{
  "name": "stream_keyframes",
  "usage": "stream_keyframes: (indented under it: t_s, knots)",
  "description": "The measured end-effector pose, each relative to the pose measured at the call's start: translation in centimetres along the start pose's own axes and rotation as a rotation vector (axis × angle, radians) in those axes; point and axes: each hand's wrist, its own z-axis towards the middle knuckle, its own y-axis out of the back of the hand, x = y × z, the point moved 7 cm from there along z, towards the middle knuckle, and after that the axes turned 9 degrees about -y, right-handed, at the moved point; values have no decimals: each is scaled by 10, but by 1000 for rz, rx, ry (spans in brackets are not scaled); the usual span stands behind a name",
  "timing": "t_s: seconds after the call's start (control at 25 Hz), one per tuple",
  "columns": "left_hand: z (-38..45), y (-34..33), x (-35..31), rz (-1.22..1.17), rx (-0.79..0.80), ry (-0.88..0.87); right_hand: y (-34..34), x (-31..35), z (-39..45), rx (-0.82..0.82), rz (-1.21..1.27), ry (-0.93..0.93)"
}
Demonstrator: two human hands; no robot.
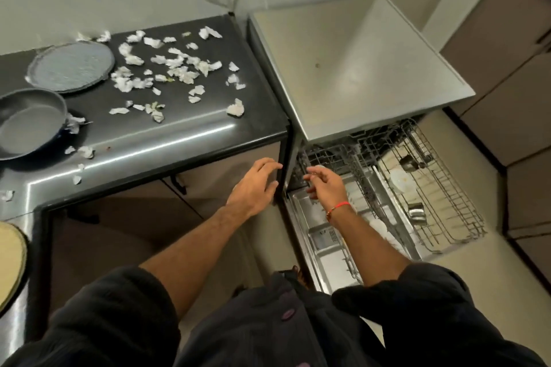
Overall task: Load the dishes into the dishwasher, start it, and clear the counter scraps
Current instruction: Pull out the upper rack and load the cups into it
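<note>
Looking down from my head, my left hand [255, 185] hangs with fingers spread and loose, holding nothing, just beside the cabinet edge under the counter [185, 131]; my right hand [325, 183] reaches over the open dishwasher [357, 68], fingers loosely curled, whether gripping anything I cannot tell; cups sit in the pulled-out rack [441, 188]; white scraps [179, 68] litter the counter beside a plate [71, 65] and a pan [28, 122].

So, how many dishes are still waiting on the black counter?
2: a round flat plate near the wall, and a grey pan in front of it at the left edge. Others may lie beyond the frame.
</note>
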Motion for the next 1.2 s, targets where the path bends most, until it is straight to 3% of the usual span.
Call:
stream_keyframes:
  t_s: [0.32, 0.68, 0.92, 1.2]
  knots:
    - [-61, 98, 49, 25, -319, 58, -126, 85, -46, 166, -83, 264]
    - [-164, 169, 91, 17, -708, 354, -269, 119, -96, 583, -210, 384]
    - [-226, 175, 81, 61, -892, 549, -316, 121, -137, 854, -259, 465]
    - [-304, 134, 39, 134, -991, 817, -340, 69, -188, 1082, -345, 477]
